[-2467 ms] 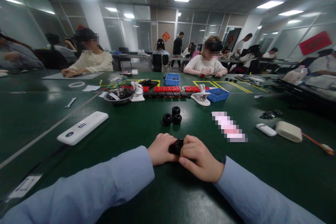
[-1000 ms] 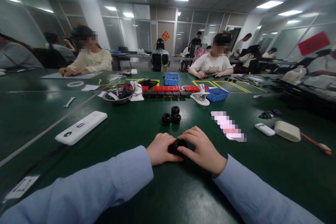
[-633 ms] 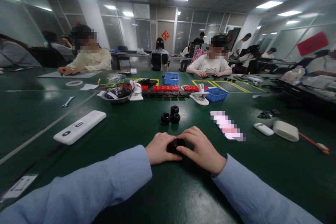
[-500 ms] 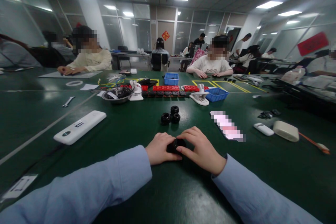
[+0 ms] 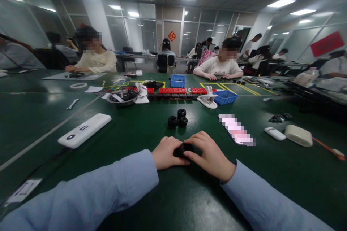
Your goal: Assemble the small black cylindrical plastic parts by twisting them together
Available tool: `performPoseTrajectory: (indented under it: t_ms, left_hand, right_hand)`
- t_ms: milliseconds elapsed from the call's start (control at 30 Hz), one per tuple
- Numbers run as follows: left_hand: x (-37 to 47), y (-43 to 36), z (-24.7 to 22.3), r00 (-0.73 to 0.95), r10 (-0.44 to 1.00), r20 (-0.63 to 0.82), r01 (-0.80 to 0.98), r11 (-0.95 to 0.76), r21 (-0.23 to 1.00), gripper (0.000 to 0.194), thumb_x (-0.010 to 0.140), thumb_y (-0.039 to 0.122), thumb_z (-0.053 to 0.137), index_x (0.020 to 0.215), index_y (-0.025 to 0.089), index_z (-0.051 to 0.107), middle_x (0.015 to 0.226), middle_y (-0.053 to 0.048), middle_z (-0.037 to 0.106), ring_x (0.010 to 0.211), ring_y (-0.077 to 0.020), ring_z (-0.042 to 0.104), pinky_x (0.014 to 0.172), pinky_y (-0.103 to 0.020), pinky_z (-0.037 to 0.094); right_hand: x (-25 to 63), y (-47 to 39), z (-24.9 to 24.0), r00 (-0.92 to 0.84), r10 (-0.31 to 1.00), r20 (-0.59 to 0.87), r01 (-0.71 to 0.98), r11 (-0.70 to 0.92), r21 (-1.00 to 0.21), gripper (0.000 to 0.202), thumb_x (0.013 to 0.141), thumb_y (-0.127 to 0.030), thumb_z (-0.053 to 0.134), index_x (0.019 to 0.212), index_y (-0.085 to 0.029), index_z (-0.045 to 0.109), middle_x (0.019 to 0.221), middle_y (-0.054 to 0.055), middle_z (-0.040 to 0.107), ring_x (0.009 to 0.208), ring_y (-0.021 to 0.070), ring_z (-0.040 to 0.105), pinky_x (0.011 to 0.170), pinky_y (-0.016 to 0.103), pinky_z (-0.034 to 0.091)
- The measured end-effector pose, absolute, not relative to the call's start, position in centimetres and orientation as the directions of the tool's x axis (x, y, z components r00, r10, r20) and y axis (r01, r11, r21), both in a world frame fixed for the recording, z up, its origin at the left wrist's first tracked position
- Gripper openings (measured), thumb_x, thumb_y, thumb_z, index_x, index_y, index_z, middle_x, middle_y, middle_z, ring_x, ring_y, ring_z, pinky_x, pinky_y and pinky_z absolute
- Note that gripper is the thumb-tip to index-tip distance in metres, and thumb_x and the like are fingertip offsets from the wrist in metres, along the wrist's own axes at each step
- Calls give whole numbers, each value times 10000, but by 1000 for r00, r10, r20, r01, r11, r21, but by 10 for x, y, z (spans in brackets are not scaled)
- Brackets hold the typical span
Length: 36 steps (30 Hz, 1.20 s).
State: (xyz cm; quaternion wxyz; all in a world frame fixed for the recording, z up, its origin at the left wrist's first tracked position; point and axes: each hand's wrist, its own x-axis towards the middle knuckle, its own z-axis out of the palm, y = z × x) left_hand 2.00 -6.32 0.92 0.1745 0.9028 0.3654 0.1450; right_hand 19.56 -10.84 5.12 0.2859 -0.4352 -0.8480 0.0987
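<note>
Low over the green table [image 5: 173, 195], or on it, both hands hold a small black wheel [image 5: 183, 148] between them. My left hand [image 5: 168, 153] grips it from the left, thumb along the near side and fingers over the far side. From the right, my right hand [image 5: 208, 155] pinches it with thumb and curled fingers. Much of the wheel is hidden behind the fingers. Just beyond the hands sits a cluster of three similar black wheels: a left one [image 5: 172, 121], a far one [image 5: 181, 113] and a right one [image 5: 183, 121].
A white power bank [image 5: 85, 130] lies left, with a wrench [image 5: 73, 104] behind it. To the right are a phone [image 5: 236, 130], a small white case [image 5: 274, 133] and a beige device [image 5: 298, 135]. Red blocks [image 5: 172, 90], blue bins [image 5: 226, 97] and a metal bowl [image 5: 122, 100] stand farther back. Co-workers sit opposite.
The camera view has shifted slightly. Both hands keep their hold on the wheel with little visible movement.
</note>
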Motion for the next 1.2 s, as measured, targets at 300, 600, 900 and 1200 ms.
performPoseTrajectory:
  t_ms: [300, 600, 900, 1200]
  left_hand:
    - [20, -63, 11, 686, 717, 126, 618, -665, 420, 458, 673, 584, 622, 865, 169, 596, 826, -18, 615, 820, -209, 533, 729, -329, 369]
    - [20, -64, 12, 685, 717, 125, 617, -663, 423, 465, 673, 581, 618, 881, 165, 600, 818, -25, 615, 801, -203, 539, 733, -330, 381]
    - [20, -62, 8, 680, 724, 115, 637, -661, 396, 380, 668, 497, 647, 844, 164, 604, 829, -30, 620, 823, -220, 549, 751, -342, 387]
    - [20, -62, 5, 700, 699, 149, 615, -696, 371, 300, 692, 487, 625, 758, 195, 597, 763, 1, 613, 773, -199, 545, 680, -310, 358]
  right_hand:
    - [196, -109, 48, -493, 759, 426, 661, 645, -383, 179, 823, -261, 554, 960, -164, 616, 905, 73, 631, 839, 205, 512, 739, 359, 434]
    - [193, -111, 47, -558, 710, 429, 605, 702, -375, 251, 860, -209, 446, 1078, -176, 566, 1024, 71, 629, 846, 201, 503, 775, 371, 404]
    - [188, -118, 51, -643, 660, 389, 582, 751, -312, 295, 853, -284, 461, 1106, -170, 559, 1082, 80, 628, 848, 213, 492, 761, 374, 393]
    - [188, -119, 53, -682, 605, 411, 453, 790, -413, 272, 862, -265, 421, 1064, -174, 580, 962, 73, 657, 800, 201, 496, 746, 367, 399]
